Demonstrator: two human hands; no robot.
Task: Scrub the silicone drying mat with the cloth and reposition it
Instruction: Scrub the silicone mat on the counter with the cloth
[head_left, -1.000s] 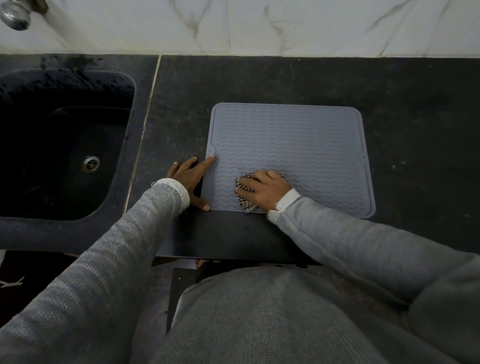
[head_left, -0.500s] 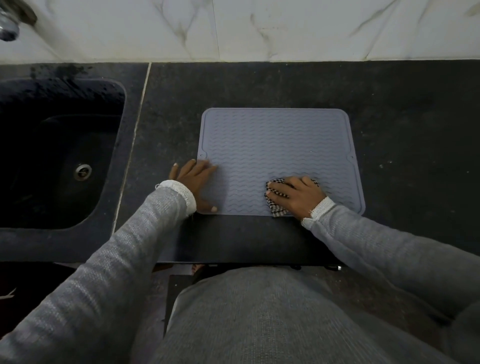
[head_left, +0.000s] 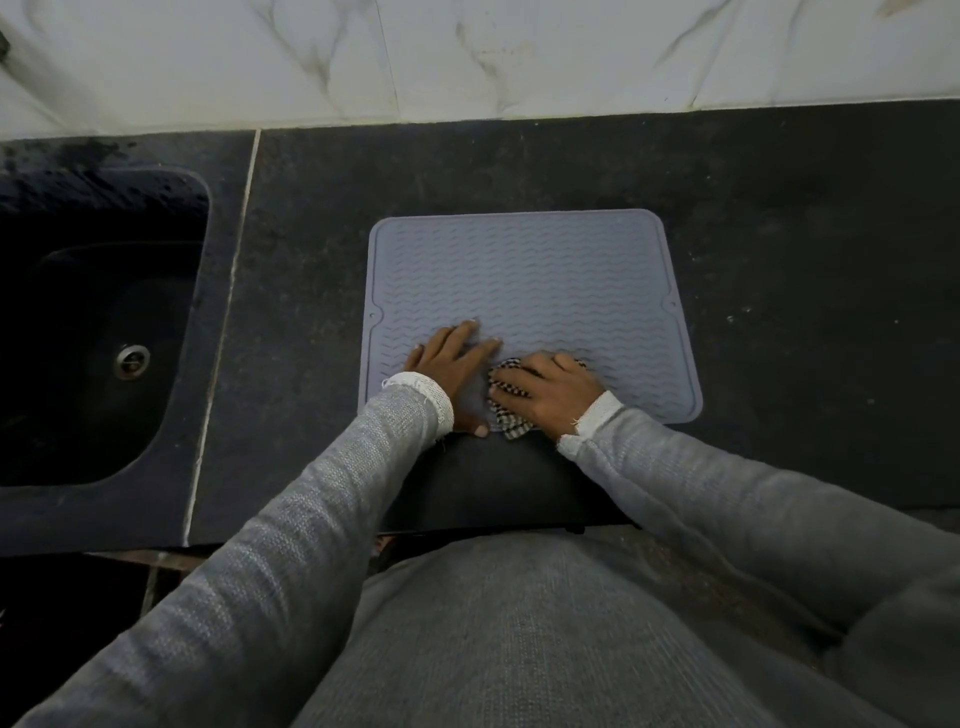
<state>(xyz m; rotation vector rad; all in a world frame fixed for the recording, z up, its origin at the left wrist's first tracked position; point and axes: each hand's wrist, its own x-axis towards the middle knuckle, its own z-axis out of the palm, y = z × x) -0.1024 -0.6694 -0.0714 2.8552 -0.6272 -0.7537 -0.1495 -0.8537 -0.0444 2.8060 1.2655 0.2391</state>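
Note:
A grey silicone drying mat (head_left: 530, 280) with wavy ridges lies flat on the black countertop (head_left: 810, 218). My left hand (head_left: 452, 364) rests flat on the mat's near left part, fingers spread, thumb at the mat's front edge. Just to its right, my right hand (head_left: 550, 392) presses a black-and-white checked cloth (head_left: 506, 402) onto the mat near its front edge. Most of the cloth is hidden under that hand; one corner hangs past the mat's edge.
A dark sink (head_left: 98, 332) with a round metal drain (head_left: 132, 359) is set into the counter at the left. A white marble-patterned wall (head_left: 467, 57) runs along the back. The counter's front edge (head_left: 493, 525) lies close to my body.
My right hand has slid the cloth left along the mat's front edge, back toward my left hand. My left hand has moved from the mat's left edge further onto the mat.

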